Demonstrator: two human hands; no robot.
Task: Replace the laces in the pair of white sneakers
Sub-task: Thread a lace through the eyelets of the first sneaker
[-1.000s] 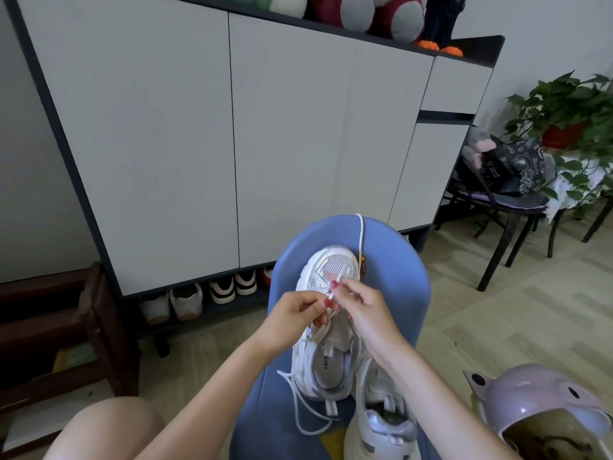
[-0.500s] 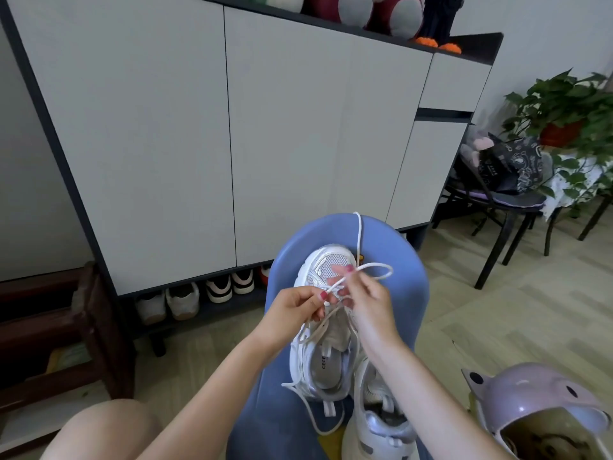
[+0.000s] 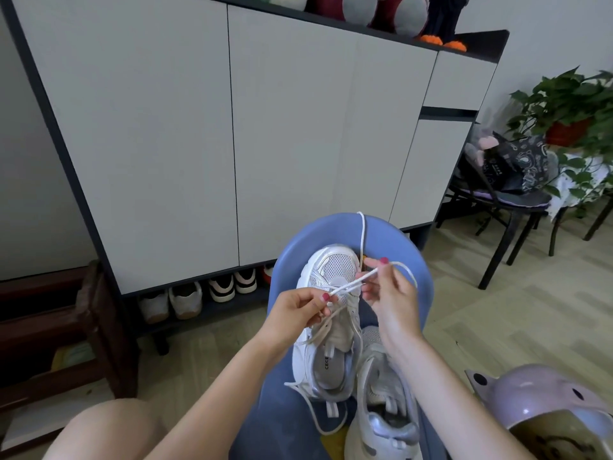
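A blue chair [image 3: 391, 237] stands in front of the tall grey shoe cabinet [image 3: 232, 127], and on its seat lies a white sneaker [image 3: 331, 313], toe pointing toward the cabinet. The second white sneaker [image 3: 381, 416] sits just beside it, at the seat's near edge, partly under the person's right forearm.

Both hands work above the front of the first sneaker. The left hand [image 3: 292, 313] pinches a white lace [image 3: 351, 285] between thumb and forefinger, its other fingers curled in. The right hand [image 3: 388, 293] pinches the same lace a little further along, toward the cabinet, so a short stretch runs taut between the two hands over the shoe's eyelets. Past the right fingers the lace loops out and down behind that hand.

Another strand of white cord [image 3: 362, 234] runs from the sneaker's toe over the chair's far rim. Loose beige lace ends trail off the sneaker's left side onto the seat.

Right of the chair, close by, a lilac helmet [image 3: 544, 400] rests low. Several shoes [image 3: 199, 293] line the cabinet's open bottom shelf.
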